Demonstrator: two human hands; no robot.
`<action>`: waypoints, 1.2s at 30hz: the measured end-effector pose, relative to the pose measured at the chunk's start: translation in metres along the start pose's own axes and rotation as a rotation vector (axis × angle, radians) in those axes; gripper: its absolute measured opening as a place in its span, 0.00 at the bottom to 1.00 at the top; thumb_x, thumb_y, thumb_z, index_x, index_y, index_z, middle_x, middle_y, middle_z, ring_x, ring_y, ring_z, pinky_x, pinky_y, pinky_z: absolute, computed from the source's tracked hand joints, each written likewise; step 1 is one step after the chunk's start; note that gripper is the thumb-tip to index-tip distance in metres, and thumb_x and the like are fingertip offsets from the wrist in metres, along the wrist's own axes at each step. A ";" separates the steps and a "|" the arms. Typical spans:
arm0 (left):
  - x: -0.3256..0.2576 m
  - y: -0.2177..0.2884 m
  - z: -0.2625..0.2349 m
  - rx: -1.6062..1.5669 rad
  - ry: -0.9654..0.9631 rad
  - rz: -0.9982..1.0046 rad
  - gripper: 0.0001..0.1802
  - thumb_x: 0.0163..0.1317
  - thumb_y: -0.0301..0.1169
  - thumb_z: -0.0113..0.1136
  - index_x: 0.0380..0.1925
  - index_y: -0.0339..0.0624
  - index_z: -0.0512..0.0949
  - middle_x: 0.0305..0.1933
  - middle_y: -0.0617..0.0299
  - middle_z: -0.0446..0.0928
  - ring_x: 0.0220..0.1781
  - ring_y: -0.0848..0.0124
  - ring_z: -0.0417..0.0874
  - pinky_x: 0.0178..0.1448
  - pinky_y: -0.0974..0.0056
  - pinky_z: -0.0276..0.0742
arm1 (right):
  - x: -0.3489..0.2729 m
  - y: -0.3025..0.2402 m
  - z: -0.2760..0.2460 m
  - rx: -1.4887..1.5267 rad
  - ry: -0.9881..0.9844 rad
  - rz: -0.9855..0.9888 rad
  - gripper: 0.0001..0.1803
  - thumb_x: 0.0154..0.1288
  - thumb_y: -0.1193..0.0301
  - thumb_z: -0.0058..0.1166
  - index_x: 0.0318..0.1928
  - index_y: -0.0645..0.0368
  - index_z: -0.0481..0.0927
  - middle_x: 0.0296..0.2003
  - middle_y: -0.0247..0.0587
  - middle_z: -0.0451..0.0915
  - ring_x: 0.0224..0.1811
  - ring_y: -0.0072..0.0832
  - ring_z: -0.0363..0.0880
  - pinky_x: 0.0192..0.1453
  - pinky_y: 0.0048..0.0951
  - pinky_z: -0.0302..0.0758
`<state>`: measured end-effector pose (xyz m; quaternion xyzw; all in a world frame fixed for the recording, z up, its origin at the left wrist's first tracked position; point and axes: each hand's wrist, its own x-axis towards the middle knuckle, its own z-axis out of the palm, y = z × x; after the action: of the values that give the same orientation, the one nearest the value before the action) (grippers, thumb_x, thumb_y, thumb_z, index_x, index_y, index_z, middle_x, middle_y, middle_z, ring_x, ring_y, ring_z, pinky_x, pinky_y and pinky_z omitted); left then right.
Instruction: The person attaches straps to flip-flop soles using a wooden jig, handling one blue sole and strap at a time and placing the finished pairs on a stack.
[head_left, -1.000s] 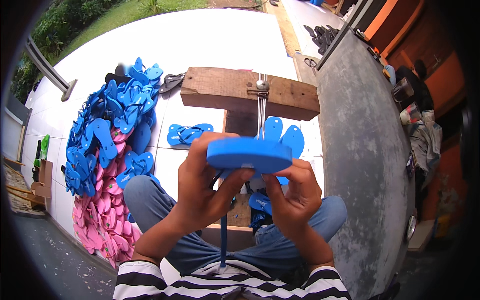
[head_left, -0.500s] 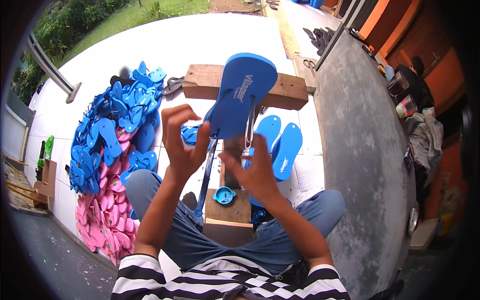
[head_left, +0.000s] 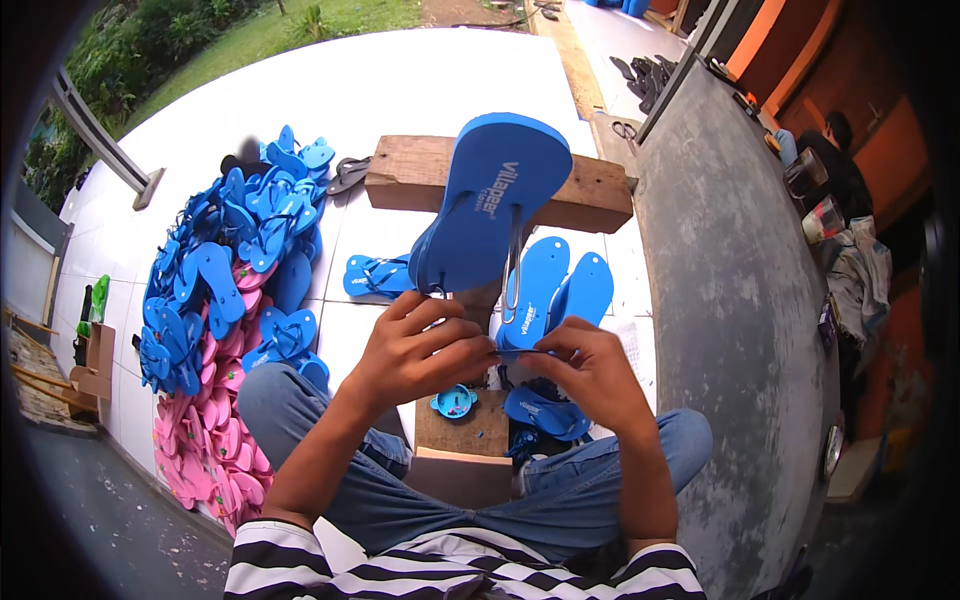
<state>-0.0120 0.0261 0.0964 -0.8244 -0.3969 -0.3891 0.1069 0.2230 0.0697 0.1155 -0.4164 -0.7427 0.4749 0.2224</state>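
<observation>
A blue flip-flop sole (head_left: pixel 505 185) stands tilted in front of me at a wooden beam stand, with a long thin metal loop (head_left: pixel 514 275) hanging from one strap hole. Just below the sole, a thin blue flip-flop strap (head_left: pixel 513 351) stretches between my hands. My left hand (head_left: pixel 425 345) is closed on it with bent fingers near the sole's lower edge. Thumb and fingers of my right hand (head_left: pixel 585 365) pinch its other end. The rest of the strap is hidden by my hands.
A wooden crossbeam (head_left: pixel 410 170) lies behind the sole. Between my knees a small blue bowl (head_left: pixel 455 402) sits on a wooden block (head_left: pixel 470 435). Blue flip-flops (head_left: pixel 540 290) lie beyond my right hand. Blue and pink flip-flops (head_left: pixel 285 210) form a big pile at left. A person (head_left: pixel 835 165) sits far right.
My spread hands have come down and together below the sole. The blue strap that hung down at the left is now held between them. The view has shifted slightly.
</observation>
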 end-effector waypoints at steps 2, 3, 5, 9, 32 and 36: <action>0.006 0.006 0.005 0.002 0.097 -0.076 0.12 0.44 0.30 0.79 0.29 0.48 0.84 0.28 0.70 0.81 0.31 0.70 0.78 0.32 0.65 0.67 | 0.003 -0.005 -0.006 0.206 0.143 0.167 0.13 0.68 0.64 0.63 0.38 0.63 0.84 0.34 0.38 0.84 0.37 0.22 0.82 0.38 0.29 0.79; 0.010 0.011 0.012 0.003 0.145 -0.121 0.12 0.44 0.29 0.79 0.28 0.47 0.84 0.28 0.69 0.81 0.29 0.71 0.77 0.30 0.65 0.67 | 0.006 -0.004 -0.002 0.410 0.208 0.141 0.15 0.67 0.63 0.65 0.42 0.64 0.83 0.40 0.40 0.84 0.40 0.23 0.83 0.38 0.27 0.80; 0.017 0.018 0.020 0.032 0.201 -0.168 0.10 0.44 0.25 0.77 0.26 0.43 0.83 0.27 0.67 0.80 0.24 0.70 0.74 0.26 0.65 0.66 | 0.011 -0.004 0.011 0.700 0.281 0.102 0.17 0.68 0.62 0.63 0.46 0.65 0.83 0.42 0.40 0.83 0.43 0.24 0.83 0.41 0.27 0.81; 0.023 0.029 0.032 0.096 0.201 -0.214 0.10 0.45 0.24 0.75 0.28 0.43 0.84 0.30 0.64 0.82 0.26 0.67 0.76 0.27 0.63 0.69 | 0.016 -0.019 0.037 0.660 0.458 -0.162 0.18 0.74 0.62 0.56 0.49 0.67 0.81 0.43 0.41 0.84 0.46 0.26 0.82 0.52 0.29 0.80; 0.117 -0.029 -0.042 -0.442 0.079 -0.537 0.16 0.67 0.37 0.62 0.44 0.33 0.79 0.36 0.50 0.84 0.38 0.65 0.85 0.45 0.63 0.78 | 0.045 -0.010 0.025 0.799 -0.232 -0.410 0.24 0.79 0.53 0.43 0.31 0.59 0.72 0.27 0.32 0.70 0.33 0.21 0.65 0.41 0.26 0.64; 0.109 -0.027 -0.030 -0.425 0.216 -0.502 0.14 0.67 0.36 0.63 0.42 0.33 0.79 0.35 0.53 0.84 0.37 0.70 0.85 0.42 0.65 0.78 | 0.065 0.007 0.030 1.022 -0.301 -0.407 0.20 0.79 0.57 0.45 0.31 0.56 0.69 0.28 0.32 0.69 0.33 0.22 0.64 0.41 0.28 0.64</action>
<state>-0.0075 0.0917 0.1922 -0.6590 -0.4838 -0.5623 -0.1248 0.1676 0.1095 0.0916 -0.0322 -0.5073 0.7755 0.3744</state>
